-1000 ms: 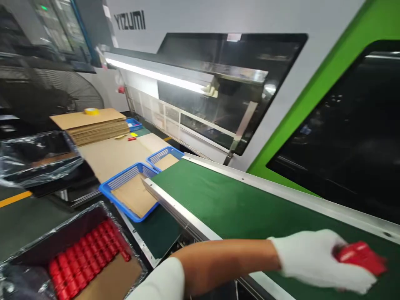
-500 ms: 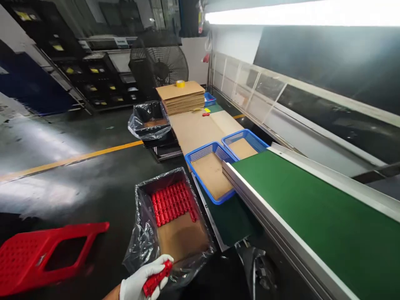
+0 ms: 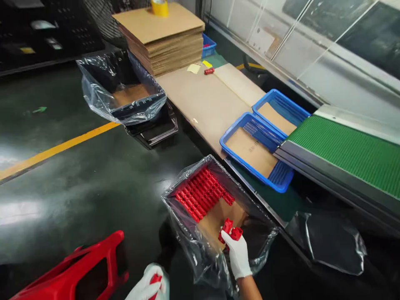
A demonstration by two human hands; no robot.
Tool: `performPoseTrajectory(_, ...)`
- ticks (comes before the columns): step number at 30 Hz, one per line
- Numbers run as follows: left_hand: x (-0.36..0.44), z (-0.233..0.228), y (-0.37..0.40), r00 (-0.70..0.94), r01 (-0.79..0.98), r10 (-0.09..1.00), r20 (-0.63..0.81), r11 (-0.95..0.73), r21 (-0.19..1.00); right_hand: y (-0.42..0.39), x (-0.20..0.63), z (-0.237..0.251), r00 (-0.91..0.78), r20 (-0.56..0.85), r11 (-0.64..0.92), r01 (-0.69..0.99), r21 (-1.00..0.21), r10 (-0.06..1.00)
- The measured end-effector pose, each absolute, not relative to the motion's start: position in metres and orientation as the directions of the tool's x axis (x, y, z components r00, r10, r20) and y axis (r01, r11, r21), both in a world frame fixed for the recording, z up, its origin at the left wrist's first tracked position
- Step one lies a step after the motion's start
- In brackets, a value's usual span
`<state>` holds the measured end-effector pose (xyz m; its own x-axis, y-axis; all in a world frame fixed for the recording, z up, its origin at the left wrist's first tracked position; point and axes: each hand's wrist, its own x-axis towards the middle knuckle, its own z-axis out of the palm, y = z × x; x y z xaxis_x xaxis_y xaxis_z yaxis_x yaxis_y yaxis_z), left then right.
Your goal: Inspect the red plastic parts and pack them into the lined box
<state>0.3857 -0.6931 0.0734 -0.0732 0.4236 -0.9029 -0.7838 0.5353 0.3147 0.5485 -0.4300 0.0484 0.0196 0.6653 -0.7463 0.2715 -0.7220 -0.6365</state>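
Red caps (image 3: 229,230) sit clenched in your right hand (image 3: 237,252) over the bare cardboard at the lined box's (image 3: 187,233) near end, packed rows (image 3: 203,192) lying just beyond, while your left hand (image 3: 148,287), low left, grips another red piece.

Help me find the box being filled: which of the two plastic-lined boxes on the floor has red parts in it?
The nearer lined box, under the right hand: red parts fill its far half. The farther lined box by the cardboard stack shows only cardboard inside.
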Motion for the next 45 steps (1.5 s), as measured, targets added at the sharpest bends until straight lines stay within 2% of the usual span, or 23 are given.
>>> performPoseTrajectory(3,0.335,0.083,-0.661,-0.048,-0.658,0.475,-0.879,0.647,0.386,-0.447,0.511,0.069,0.018,-0.762,-0.752,0.179,-0.635,0.647)
performPoseTrajectory(5,0.314,0.093,-0.620,-0.056,-0.476,0.519,-0.853,0.738,0.479,-0.456,0.501,0.083,0.023,-0.773,-0.768,0.130,-0.627,0.634)
performPoseTrajectory(10,0.310,0.122,-0.503,-0.092,-0.073,0.664,-0.742,0.739,0.670,-0.457,0.498,0.097,0.034,-0.772,-0.773,0.020,-0.634,0.634)
performPoseTrajectory(13,0.326,0.128,-0.455,-0.031,0.203,0.795,-0.606,0.598,0.775,-0.445,0.496,0.103,0.039,-0.747,-0.739,0.192,-0.646,0.663)
performPoseTrajectory(15,0.332,0.128,-0.433,0.003,0.351,0.846,-0.534,0.499,0.792,-0.435,0.490,0.112,0.075,-0.729,-0.699,0.365,-0.615,0.680)
performPoseTrajectory(17,0.331,0.126,-0.413,0.035,0.433,0.852,-0.522,0.458,0.776,-0.425,0.480,0.122,0.132,-0.715,-0.685,0.447,-0.575,0.686)
performPoseTrajectory(20,0.313,0.122,-0.379,0.194,0.501,0.802,-0.565,0.414,0.760,-0.412,0.460,0.132,0.215,-0.712,-0.714,0.453,-0.534,0.669)
performPoseTrajectory(22,0.294,0.118,-0.356,0.307,0.501,0.699,-0.646,0.457,0.734,-0.408,0.445,0.129,0.222,-0.751,-0.772,0.332,-0.542,0.622)
performPoseTrajectory(24,0.273,0.111,-0.336,0.361,0.466,0.559,-0.747,0.586,0.663,-0.410,0.431,0.121,0.160,-0.828,-0.842,0.038,-0.539,0.537)
performPoseTrajectory(26,0.253,0.100,-0.324,0.386,0.428,0.432,-0.815,0.699,0.573,-0.417,0.416,0.110,0.075,-0.881,-0.833,-0.296,-0.468,0.468)
performPoseTrajectory(28,0.236,0.087,-0.319,0.390,0.409,0.381,-0.838,0.743,0.529,-0.423,0.398,0.097,0.073,-0.902,-0.777,-0.482,-0.405,0.425)
performPoseTrajectory(33,0.213,0.056,-0.324,0.332,0.376,0.318,-0.888,0.819,0.434,-0.431,0.359,0.071,0.210,-0.925,-0.704,-0.602,-0.378,0.317)
performPoseTrajectory(36,0.207,0.042,-0.330,0.371,0.351,0.323,-0.871,0.819,0.454,-0.437,0.349,0.059,0.276,-0.901,-0.638,-0.638,-0.432,0.335)
performPoseTrajectory(39,0.203,0.029,-0.334,0.441,0.347,0.325,-0.837,0.798,0.492,-0.452,0.346,0.051,0.415,-0.799,-0.610,-0.518,-0.600,0.435)
performPoseTrajectory(42,0.202,0.018,-0.337,0.489,0.386,0.290,-0.823,0.773,0.502,-0.468,0.349,0.048,0.494,-0.603,-0.609,-0.173,-0.774,0.627)
performPoseTrajectory(45,0.208,0.012,-0.339,0.495,0.406,0.274,-0.825,0.766,0.498,-0.477,0.353,0.045,0.493,-0.383,-0.489,0.100,-0.867,0.781)
